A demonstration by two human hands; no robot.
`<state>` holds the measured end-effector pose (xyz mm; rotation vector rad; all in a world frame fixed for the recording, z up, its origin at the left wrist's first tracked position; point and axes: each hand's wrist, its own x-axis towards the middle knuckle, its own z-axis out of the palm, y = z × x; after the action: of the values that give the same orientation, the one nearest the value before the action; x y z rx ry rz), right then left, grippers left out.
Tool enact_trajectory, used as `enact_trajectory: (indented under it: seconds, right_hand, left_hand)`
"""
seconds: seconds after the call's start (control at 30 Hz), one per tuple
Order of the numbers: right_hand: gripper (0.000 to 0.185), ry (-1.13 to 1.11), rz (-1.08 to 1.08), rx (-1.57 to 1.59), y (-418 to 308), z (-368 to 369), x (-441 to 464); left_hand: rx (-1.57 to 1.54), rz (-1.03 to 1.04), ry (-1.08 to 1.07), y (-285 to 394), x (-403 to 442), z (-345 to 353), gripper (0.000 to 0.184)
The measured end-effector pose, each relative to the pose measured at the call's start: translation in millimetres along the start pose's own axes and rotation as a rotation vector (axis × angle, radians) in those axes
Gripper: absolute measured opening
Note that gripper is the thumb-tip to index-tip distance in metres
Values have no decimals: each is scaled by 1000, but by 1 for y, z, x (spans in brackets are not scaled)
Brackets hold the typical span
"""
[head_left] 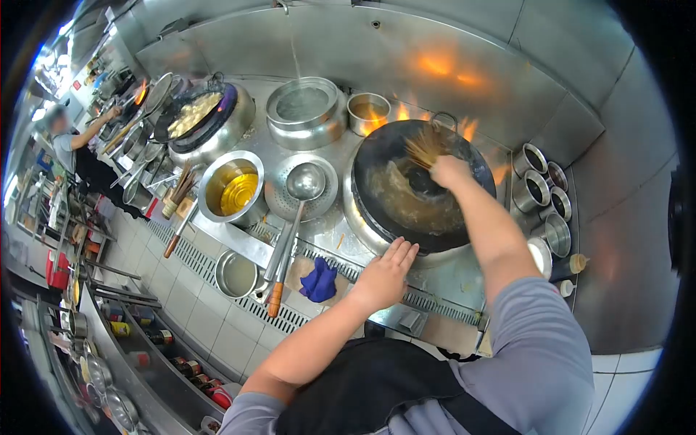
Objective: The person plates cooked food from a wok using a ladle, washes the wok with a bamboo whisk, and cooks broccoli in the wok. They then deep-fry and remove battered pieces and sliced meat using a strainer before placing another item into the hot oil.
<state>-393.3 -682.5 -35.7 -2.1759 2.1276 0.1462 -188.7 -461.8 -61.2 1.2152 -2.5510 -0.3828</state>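
Observation:
My right hand is closed around a bamboo brush, whose bristles are in the big black wok. Murky brownish liquid lies in the wok, and flames rise behind its rim. My left hand rests near the wok's front edge with its fingers stretched out, holding nothing; whether it touches the rim is unclear. To its left, a blue cloth lies on the counter. Beyond the cloth, a ladle rests on a round perforated strainer.
A pot of yellow oil, a water-filled pot under running water and a small pot stand around the stove. Metal containers line the right side. Another person works at the far left, near a second wok.

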Motion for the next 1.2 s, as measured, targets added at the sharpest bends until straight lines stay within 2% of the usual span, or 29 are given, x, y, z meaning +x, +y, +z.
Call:
enact_trajectory:
  seconds: [0.07, 0.13, 0.2, 0.23, 0.27, 0.33, 0.4, 0.43, 0.47, 0.5, 0.57, 0.6, 0.67, 0.7, 0.77, 0.83, 0.87, 0.9, 0.93, 0.97, 1.0, 1.03, 1.07, 1.1, 1.13, 1.2]
  right_hand:
    - [29, -40, -42, 68, -37, 10, -14]
    - [22, -5, -146, 30, -61, 5, -61]
    - [17, 22, -392, -121, -54, 1, -118]
    - [19, -43, -485, -203, -43, -10, -149]
    - [22, -214, -391, -237, -32, -20, -170]
    - [24, -353, -364, -504, 2, -39, -187]
    - [20, -217, -403, -660, 77, -21, -133]
    - [19, -37, -426, -746, 107, -22, -100]
    - [21, 99, 9, -430, 109, -34, -64]
    - [28, 166, -165, -588, 132, -41, -29]
    - [32, 157, 126, -312, 110, -83, -9]
    - [32, 150, 117, -303, 103, -75, -8]
    - [36, 324, 340, 256, 98, -56, 3]
    - [45, -79, 250, -25, 122, -25, 47]
    - [49, -11, 244, 86, 116, -34, 24]
    - [57, 76, 258, 325, 101, -68, -31]
    - [57, 101, 181, 324, 108, -67, -52]
    - [58, 132, 102, 324, 117, -66, -73]
    - [60, 30, 29, 288, 119, -70, -99]
    - [62, -70, -41, 251, 121, -70, -127]
    - [63, -68, -152, 320, 130, -52, -154]
    - [64, -173, -345, 270, 147, -30, -172]
    - [65, -377, -269, 142, 131, -48, -207]
    - [67, -423, -73, 293, 108, -72, -239]
    - [69, -322, -140, 404, 129, -49, -251]
    - [69, -355, -95, 507, 132, -58, -287]
  left_hand:
    - [-56, -17, -11, 3, -1, -5, 75]
    - [-83, 3, 5, 1, -2, 0, 75]
    - [-101, 9, 49, -2, -2, 4, 76]
    - [-82, 3, 40, -2, -3, 2, 75]
    - [-87, 8, 35, -2, -2, 4, 75]
    - [-50, 44, 78, -1, -5, 7, 77]
    - [-78, 35, 75, 3, -3, 4, 76]
    - [-97, 16, 50, 3, -2, 3, 75]
    - [-111, -5, 28, 4, 1, 2, 73]
    - [-105, -1, 35, 2, 5, 1, 73]
    - [-100, -1, 35, 1, 4, 1, 72]
    - [-98, -4, 28, 2, 1, 0, 71]
    - [-65, -13, 32, 5, 5, -2, 71]
    - [-2, 6, 37, 4, 6, -2, 68]
    - [57, 28, 33, 7, 10, -5, 66]
    - [301, -8, -125, 14, 31, -13, 43]
    - [300, -7, -120, 14, 45, -7, 43]
    - [249, 31, -120, 11, 63, 4, 31]
    - [200, 71, -124, 6, 71, 13, 23]
    - [206, 76, -117, 1, 69, 21, 23]
    - [170, 40, -28, 0, 65, 30, 21]
    - [128, 2, 66, 4, 60, 36, 22]
    - [131, 8, 77, 9, 51, 35, 22]
    - [118, 39, 103, 12, 36, 29, 23]
    - [100, 79, 129, 15, 25, 23, 23]
    - [57, 88, 152, 26, 1, 10, 25]
